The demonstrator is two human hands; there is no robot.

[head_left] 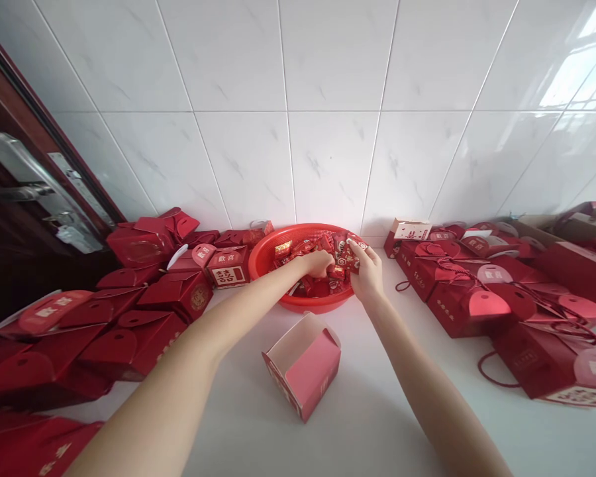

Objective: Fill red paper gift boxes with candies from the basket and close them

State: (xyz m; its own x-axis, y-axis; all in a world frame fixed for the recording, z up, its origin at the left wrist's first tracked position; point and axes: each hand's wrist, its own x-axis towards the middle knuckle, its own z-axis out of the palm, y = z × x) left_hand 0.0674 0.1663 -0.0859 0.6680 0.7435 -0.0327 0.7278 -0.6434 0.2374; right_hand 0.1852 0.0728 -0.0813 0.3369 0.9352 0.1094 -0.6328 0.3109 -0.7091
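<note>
A red plastic basket (310, 307) stands against the tiled wall, holding many wrapped candies (305, 248). My left hand (320, 264) is in the basket among the candies, its fingers curled; what they hold, if anything, is hidden. At the basket's right side, my right hand (367, 268) grips a patterned red packet (347, 255) between thumb and fingers. Nearer to me, an open red box (305, 368) sits on the white table with its pale inside showing, touched by neither hand.
Closed red boxes (173, 291) crowd the table's left side. More red boxes with cord handles (467, 308) fill the right side. A brown door with a metal handle (30, 172) is at the far left. White tiles (332, 152) rise behind the basket.
</note>
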